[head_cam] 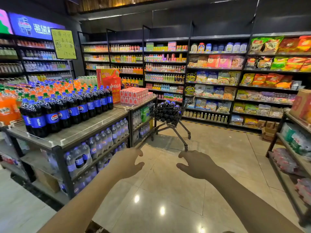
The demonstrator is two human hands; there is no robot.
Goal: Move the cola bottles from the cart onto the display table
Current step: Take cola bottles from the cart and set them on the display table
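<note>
Cola bottles [168, 106] sit heaped in the cart [175, 122], far ahead of both hands and well apart from them, roughly between the two and slightly nearer the right hand [196, 165]. Their long axes look tilted, caps upward. The left hand [128, 163] and the right hand hover empty, fingers loosely spread. The display surface [84, 130] stands to the left, just beside the cart.

We see near-black cola bottles [67, 108] with blue caps and blue labels bearing a red, white and blue roundel, on the display table [87, 127] with its grey top and black frame. The cart [165, 116] is a black wire grid. Nearby soda bottles [6, 110] are bright orange, a gift box [112, 89] red with gold lettering, the floor [168, 190] glossy beige.
</note>
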